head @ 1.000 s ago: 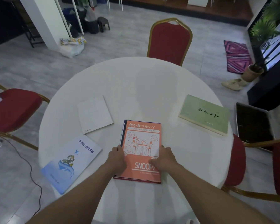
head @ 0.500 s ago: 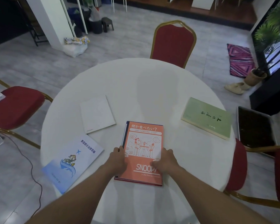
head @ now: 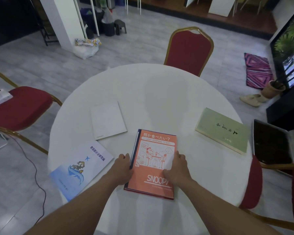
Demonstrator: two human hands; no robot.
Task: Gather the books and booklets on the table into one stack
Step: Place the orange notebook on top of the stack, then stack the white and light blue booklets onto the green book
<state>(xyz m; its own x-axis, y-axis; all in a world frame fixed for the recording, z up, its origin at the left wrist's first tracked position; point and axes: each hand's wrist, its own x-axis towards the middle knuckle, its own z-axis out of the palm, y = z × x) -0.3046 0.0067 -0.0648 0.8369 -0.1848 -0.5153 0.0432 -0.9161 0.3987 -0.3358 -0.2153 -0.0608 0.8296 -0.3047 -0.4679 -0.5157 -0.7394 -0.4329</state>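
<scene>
Forearms reach in from the near edge of the round white table (head: 159,92), both bare and nearly straight, converging on an orange Snoopy notebook (head: 153,163) that lies flat close to the near edge, a little right of the middle. The left hand (head: 124,168) presses against the notebook's left side, fingers curled along the dark spine edge (thumb hidden, so whether it truly pinches the edge cannot be told). The right hand (head: 176,168) lies palm down over the notebook's right side, fingers spread on the cover and thumb pointing inward; it rests on the cover and does not close around it.

The cover reads "SNOOPY" in white capitals near the bottom, Japanese characters "何か食べたい?" at the top, and beneath them a faint English line, "WANT SOMETHING TO EAT?". A cartoon drawing fills the middle panel.

Toward the near-left edge lies a pale blue booklet (head: 82,168) with Chinese characters and a whale picture, tilted. Beyond it, left of centre, sits a white booklet (head: 108,122) with small print too faint to read. Near the right edge rests a green book (head: 222,129) bearing black brush calligraphy. All four lie apart from one another.
</scene>
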